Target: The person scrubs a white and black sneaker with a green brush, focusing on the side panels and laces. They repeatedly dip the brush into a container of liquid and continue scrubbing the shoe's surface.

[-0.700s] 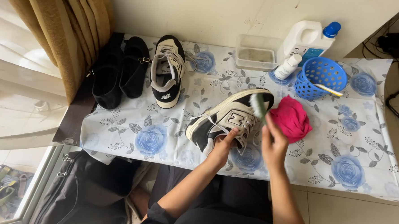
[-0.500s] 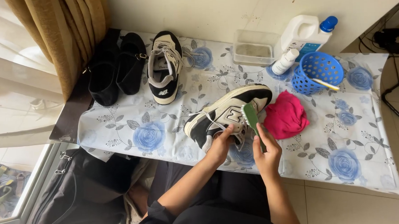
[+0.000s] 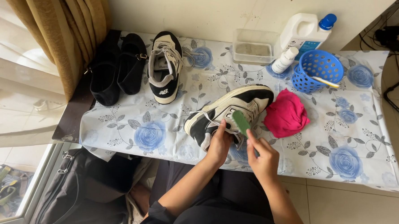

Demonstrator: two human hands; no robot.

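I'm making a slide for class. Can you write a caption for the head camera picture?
Left hand steadies a sneaker while right hand holds a green brush to it, beside a pink cloth.

Bright daylight comes in from the window on the left, and the floor there looks washed out. The table is evenly lit with soft shadows. Everything looks sharp. Straight lines bend a little at the edges.

Dark rolled-up sleeves, bare forearms
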